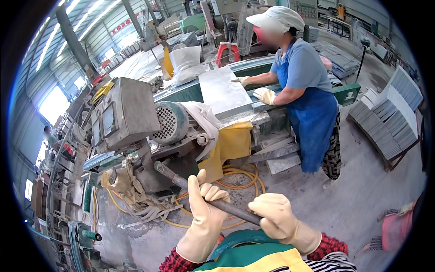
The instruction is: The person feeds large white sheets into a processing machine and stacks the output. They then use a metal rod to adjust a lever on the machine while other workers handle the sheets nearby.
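Both Grips Closed on the Dark Bar (240, 211)

You have the bar in front of your body, slanting from upper left down to lower right. The grip of your left hand (204, 215) is closed around its middle, fingers curled over the top, at least one digit pointing up. The grip of your right hand (282, 220) is likewise closed, at the bar's lower end. You wear cream gloves and red-and-black checked sleeves (333, 245). The bar's far end lies near the lower body of a machine; whether it is joined there cannot be told. Ahead of you stand a grey control box (136, 113) and a motor (168, 124) with a perforated cover; a yellow sheet (233, 141) hangs to the motor's right. Beyond, a co-worker (306, 70) in a blue apron (312, 129) has gloved hands at a pale slab (222, 90). Yellow-orange hoses (248, 175) lie looped on the floor (317, 195), and stacked slabs (390, 122) stand well apart, on your right
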A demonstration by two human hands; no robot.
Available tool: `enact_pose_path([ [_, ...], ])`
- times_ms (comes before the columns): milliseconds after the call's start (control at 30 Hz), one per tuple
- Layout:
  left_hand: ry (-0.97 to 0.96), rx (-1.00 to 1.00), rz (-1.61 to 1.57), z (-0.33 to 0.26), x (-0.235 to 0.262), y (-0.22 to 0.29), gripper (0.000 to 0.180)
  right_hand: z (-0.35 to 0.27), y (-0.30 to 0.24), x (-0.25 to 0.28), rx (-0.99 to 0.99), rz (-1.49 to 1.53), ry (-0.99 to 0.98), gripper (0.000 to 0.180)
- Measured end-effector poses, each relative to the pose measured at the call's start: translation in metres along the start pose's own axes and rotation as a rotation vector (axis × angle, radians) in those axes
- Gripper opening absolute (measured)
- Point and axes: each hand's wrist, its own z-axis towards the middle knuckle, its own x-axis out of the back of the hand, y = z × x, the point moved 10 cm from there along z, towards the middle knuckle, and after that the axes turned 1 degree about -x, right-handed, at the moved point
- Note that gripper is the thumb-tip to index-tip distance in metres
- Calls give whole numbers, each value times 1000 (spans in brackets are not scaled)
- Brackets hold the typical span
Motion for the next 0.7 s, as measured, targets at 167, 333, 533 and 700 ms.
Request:
enact_pose_path([
  [167, -13, 35, -38, -3, -12, -7, 31, -38, 4, -3, -56, 208, 540, 43],
  [333, 14, 26, 226, -11, -14, -2, 33, -13, -7, 1, 89, 233, 512, 46],
  [533, -449, 361, 1134, -28, -21, 20, 65, -18, 13, 25, -6, 95, 853, 51],
  [700, -842, -20, 1597, -45, -85, 148, 38, -6, 20, 44, 97, -221, 881, 51],
])
